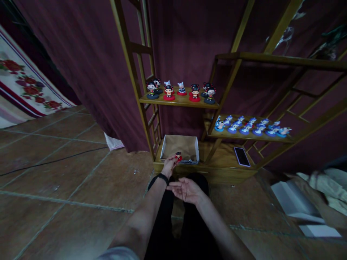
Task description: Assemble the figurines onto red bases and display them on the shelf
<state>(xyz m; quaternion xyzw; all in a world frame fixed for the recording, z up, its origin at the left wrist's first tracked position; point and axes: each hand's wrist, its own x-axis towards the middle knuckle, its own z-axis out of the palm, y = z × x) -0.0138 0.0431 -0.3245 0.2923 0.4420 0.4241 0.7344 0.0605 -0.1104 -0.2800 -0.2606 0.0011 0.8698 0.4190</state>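
Note:
My left hand (170, 164), with a dark band at the wrist, grips a small figurine (178, 156) with dark hair and a red base. It is held over the near edge of an open cardboard box (166, 148) on the bottom shelf. Below and to the right, my right hand (186, 190) is palm up with its fingers spread, holding nothing. Several figurines on red and dark bases, one of them a red-based figurine (169, 92), stand on the upper wooden shelf (179, 103).
Blue and purple figurines (246, 128) stand in rows on the right shelf (251, 138). A phone (242, 156) lies on the bottom shelf (223, 154). Uprights (127, 54) frame the shelving before a maroon curtain (89, 65). A grey box (294, 200) lies on the tiled floor at right.

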